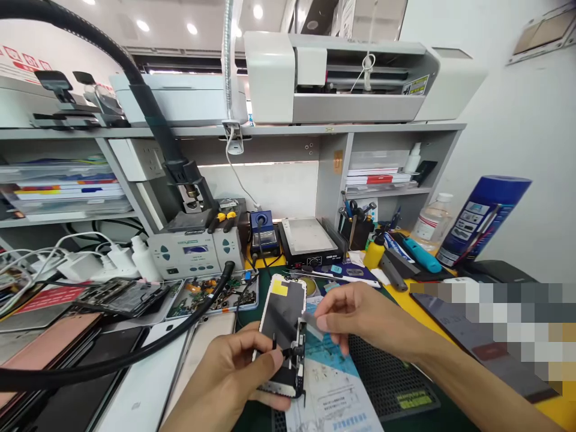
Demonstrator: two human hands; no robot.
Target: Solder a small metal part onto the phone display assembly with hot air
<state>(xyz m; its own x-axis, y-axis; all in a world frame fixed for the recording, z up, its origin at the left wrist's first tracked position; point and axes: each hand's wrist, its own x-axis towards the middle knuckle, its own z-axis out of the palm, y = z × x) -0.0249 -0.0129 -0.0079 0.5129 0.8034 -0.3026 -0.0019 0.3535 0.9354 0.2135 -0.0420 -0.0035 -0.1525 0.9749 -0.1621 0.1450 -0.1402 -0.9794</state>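
My left hand [238,372] is closed on the lower left edge of a phone screen assembly [281,315], its dark back tilted up toward me. A yellow sticker [279,288] sits near the top of that back, and a black flex cable stands up beside my left thumb. Between the thumb and fingers of my right hand [348,312] is a thin flat grey piece [314,327]. Its far corner meets the right edge of the screen assembly; whether it slips underneath I cannot tell. Below lies a blue and white printed sheet [333,390].
Several phones, including a white one [139,378], lie at left under a thick black hose [148,354]. Behind stand a rework station [193,252], a parts tray [211,300] and a heating plate [310,240]. A yellow bottle [374,253] and a blue spray can [481,222] are right.
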